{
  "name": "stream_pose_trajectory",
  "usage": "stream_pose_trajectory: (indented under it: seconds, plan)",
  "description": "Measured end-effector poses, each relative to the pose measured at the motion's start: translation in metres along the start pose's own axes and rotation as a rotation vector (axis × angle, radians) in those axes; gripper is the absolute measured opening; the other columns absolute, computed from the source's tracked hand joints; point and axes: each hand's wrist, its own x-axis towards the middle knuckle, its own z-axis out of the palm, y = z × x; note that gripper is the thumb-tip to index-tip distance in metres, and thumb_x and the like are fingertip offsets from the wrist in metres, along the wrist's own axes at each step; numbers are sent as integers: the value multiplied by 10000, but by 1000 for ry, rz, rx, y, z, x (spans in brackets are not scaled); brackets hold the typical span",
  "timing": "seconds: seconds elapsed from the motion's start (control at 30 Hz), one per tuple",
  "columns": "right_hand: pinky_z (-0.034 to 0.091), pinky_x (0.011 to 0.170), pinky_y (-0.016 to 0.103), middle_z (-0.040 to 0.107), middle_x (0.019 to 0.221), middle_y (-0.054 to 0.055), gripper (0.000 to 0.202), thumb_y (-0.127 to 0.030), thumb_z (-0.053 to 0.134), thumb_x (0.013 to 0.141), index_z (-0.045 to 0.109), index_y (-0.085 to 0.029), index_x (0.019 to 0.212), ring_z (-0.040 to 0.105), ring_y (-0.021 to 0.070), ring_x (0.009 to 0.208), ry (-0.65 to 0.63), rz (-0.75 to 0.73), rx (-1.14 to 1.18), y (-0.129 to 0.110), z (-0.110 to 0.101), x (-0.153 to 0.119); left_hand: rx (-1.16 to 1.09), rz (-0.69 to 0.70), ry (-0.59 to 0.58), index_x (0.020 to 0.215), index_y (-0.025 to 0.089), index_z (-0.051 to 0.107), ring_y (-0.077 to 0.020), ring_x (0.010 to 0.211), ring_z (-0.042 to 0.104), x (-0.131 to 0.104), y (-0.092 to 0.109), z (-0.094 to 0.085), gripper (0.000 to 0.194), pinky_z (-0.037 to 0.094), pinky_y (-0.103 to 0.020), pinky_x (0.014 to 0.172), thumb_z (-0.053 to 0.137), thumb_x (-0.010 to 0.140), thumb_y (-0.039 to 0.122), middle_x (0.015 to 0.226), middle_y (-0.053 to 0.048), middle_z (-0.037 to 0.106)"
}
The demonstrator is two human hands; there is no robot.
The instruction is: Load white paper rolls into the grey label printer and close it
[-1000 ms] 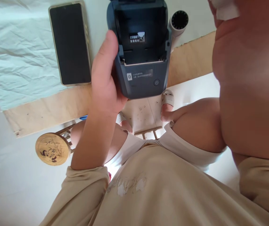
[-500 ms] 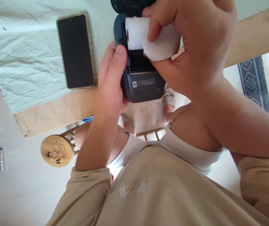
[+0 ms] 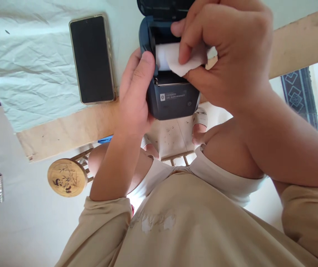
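My left hand (image 3: 137, 87) grips the left side of a dark blue portable label printer (image 3: 172, 105), its thumb along the near rim. The printer's black lid (image 3: 163, 8) stands raised at the far side. Inside the open bay lies a white paper roll (image 3: 162, 59). My right hand (image 3: 228, 52) is closed over the roll's right part, with the paper's loose end pinched between thumb and finger. The roll's right end is hidden behind that hand.
A smartphone (image 3: 93, 59) in a clear case lies on the pale green cloth (image 3: 36, 74) to the left. The table's wooden edge (image 3: 64, 131) runs below it. A round wooden stool (image 3: 66, 178) stands lower left, and a patterned dark mat (image 3: 299, 98) is at right.
The paper roll has moved down into the printer's bay, with my right hand still on it. The printer and my left hand have shifted slightly to the right.
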Motion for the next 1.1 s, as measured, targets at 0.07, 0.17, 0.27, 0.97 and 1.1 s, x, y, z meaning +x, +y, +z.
stream_pose_trajectory:
  seconds: [0.07,0.17,0.27,0.97,1.1]
  plan:
    - [455,863,152,548,995,14,157,-123,464,770,616,-101,804,547,15,983,29,-49,38,1,1,-1,18,0,11,903,190,546,-174,1183,558,0,0,1,209,476,-301,991,533,839,388,1001,-13,663]
    - [387,816,175,545,941,-1,147,-85,496,713,604,-115,807,536,23,952,81,-140,20,0,-3,-7,18,-15,-2,895,196,563,-193,1130,589,0,0,2,227,499,-323,927,559,816,410,971,-28,656]
    - [327,815,203,539,926,5,142,-157,456,776,591,-128,812,505,19,934,100,-189,-29,-4,-9,-13,21,-36,24,895,228,578,-191,1086,607,0,0,0,219,519,-313,825,565,800,425,923,-19,641]
    - [410,889,257,577,998,-19,187,-353,509,813,598,-212,898,511,52,974,-2,-162,-44,3,2,-24,190,1,-44,959,231,580,-77,796,582,-2,3,-10,381,503,-219,734,771,630,239,878,18,601]
    - [456,864,206,562,945,32,379,-489,390,872,572,-191,1019,512,61,1064,-25,25,99,11,3,-31,194,0,-39,958,227,571,-69,790,583,-3,4,-9,340,499,-198,721,745,668,254,881,14,605]
